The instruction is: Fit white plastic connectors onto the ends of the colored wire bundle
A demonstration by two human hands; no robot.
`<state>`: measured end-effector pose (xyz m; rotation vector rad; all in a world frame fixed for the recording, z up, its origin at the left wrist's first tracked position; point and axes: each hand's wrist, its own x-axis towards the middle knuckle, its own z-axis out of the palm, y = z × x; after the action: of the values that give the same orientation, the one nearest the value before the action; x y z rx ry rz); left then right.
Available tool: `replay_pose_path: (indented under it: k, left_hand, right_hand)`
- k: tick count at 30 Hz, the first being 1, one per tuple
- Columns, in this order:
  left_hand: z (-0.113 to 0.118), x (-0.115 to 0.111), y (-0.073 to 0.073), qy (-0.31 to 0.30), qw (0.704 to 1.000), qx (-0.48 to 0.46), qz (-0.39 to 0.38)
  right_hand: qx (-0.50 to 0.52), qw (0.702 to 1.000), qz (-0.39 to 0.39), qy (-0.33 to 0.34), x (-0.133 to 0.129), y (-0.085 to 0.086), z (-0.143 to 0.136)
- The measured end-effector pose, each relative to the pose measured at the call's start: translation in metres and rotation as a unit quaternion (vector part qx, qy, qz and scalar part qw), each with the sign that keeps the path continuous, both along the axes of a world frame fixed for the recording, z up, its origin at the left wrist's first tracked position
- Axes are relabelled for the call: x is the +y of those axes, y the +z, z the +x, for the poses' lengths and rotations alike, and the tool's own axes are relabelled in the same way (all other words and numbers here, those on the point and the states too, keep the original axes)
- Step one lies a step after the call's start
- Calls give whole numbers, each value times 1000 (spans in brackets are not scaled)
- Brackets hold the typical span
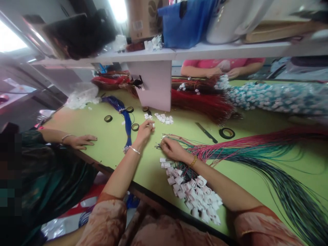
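Observation:
My left hand (145, 131) is closed, with a small white plastic connector (153, 125) between thumb and fingertips. Close beyond it lie several loose white connectors (164, 118) in a short cluster. To the right, my right hand (171, 147) has its fingers curled on the thin wires (166, 136), whose bare tips stick out to the left. These wires belong to long bundles of pink wires (230, 143), green wires and black wires running off to the right. Below my right wrist sits a heap of wired white connectors (194, 191).
A flat blade (206, 132) and a black tape roll (227, 133) lie right of centre. A blue wire bundle (127, 126) and more tape rolls are on the left. Another person's hand (83, 141) rests at the left edge. A shelf (194, 51) crosses above the table.

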<state>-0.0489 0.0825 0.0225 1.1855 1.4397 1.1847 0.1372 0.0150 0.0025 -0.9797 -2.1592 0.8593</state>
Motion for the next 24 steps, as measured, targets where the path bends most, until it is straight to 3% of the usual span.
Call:
replay_pose_path:
  k: [3, 8, 12, 17, 24]
  left_hand:
    - [4, -29, 3, -2, 981, -188, -36]
    - [15, -62, -7, 34, 941, -328, -70]
    - [17, -68, -15, 67, 928, -358, -75]
    - [17, -71, -19, 37, 929, -361, -76]
    - [22, -76, -20, -29, 928, -363, -80]
  right_hand:
    - [110, 993, -52, 0, 3, -2, -3]
    - [171, 981, -86, -36, 8, -5, -2]
    - [200, 967, -146, -58, 11, -6, 2]
    - [203, 961, -181, -58, 12, -4, 2]
    - [168, 974, -129, -82, 11, -5, 1]
